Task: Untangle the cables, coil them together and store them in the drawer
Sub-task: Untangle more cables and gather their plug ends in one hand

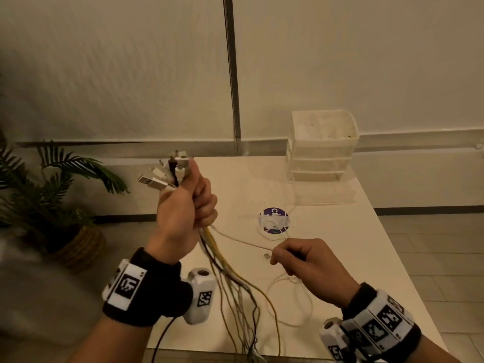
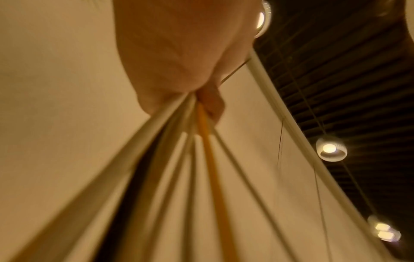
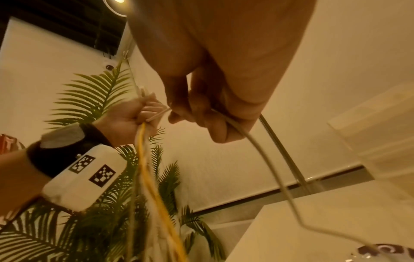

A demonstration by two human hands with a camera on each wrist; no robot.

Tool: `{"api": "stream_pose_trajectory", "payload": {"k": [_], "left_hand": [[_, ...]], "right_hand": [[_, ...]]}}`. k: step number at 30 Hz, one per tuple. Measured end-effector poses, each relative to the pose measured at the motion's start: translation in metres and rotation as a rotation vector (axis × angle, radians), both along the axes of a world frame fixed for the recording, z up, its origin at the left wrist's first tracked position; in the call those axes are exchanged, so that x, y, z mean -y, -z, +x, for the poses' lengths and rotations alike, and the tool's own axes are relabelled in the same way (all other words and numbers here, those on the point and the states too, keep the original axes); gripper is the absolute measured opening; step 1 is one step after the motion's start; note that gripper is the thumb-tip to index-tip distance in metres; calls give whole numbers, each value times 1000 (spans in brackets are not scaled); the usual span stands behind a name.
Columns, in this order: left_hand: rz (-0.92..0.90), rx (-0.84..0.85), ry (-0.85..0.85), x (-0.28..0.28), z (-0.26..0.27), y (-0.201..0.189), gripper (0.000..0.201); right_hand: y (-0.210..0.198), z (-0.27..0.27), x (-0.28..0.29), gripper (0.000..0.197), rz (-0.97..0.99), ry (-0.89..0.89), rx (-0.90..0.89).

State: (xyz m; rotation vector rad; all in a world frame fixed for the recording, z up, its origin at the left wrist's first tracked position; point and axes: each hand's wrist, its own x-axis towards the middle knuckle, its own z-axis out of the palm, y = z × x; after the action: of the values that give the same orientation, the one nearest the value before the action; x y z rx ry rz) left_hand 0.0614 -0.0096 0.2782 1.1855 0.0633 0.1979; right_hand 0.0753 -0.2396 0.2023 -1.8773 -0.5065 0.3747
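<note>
My left hand (image 1: pixel 188 203) is raised above the table's left part and grips a bundle of cables (image 1: pixel 230 281) in a fist. White, black and yellow strands hang from it past the table's front edge, and several plug ends (image 1: pixel 167 171) stick out above the fist. In the left wrist view the cables (image 2: pixel 179 159) fan down out of that fist (image 2: pixel 179 62). My right hand (image 1: pixel 301 260) is lower and to the right. It pinches one thin white cable (image 1: pixel 243 241) that runs across to the left fist. The same cable (image 3: pixel 264 152) loops from my right fingers (image 3: pixel 201 113) down onto the table.
A clear plastic drawer unit (image 1: pixel 322 150) stands at the table's back right, drawers pushed in. A purple round sticker (image 1: pixel 273 221) lies mid-table under cable slack. The white table (image 1: pixel 366 258) ends at the front and right. A potted palm (image 1: pixel 52 195) stands on the left.
</note>
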Motion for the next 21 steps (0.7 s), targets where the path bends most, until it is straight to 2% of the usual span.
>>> {"api": "stream_pose_trajectory", "payload": {"k": [3, 6, 7, 8, 11, 13, 17, 21], "left_hand": [[383, 73, 120, 2, -6, -2, 33], [1034, 106, 180, 25, -7, 18, 18], [1159, 85, 220, 35, -9, 26, 18], [1205, 65, 236, 42, -10, 33, 25], [1145, 42, 178, 52, -12, 43, 46], [1121, 41, 115, 49, -12, 40, 43], [1013, 4, -144, 25, -5, 25, 47], [874, -57, -348, 1, 2, 16, 32]], "right_hand": [[-1, 9, 5, 26, -81, -39, 29], [-12, 16, 2, 31, -65, 9, 78], [-16, 18, 0, 33, -33, 24, 76], [-20, 20, -1, 34, -6, 34, 69], [-28, 21, 1, 37, 29, 23, 14], [-31, 19, 5, 37, 59, -16, -50], [-27, 19, 19, 30, 155, 21, -143], [-25, 17, 25, 29, 164, 26, -151]]}}
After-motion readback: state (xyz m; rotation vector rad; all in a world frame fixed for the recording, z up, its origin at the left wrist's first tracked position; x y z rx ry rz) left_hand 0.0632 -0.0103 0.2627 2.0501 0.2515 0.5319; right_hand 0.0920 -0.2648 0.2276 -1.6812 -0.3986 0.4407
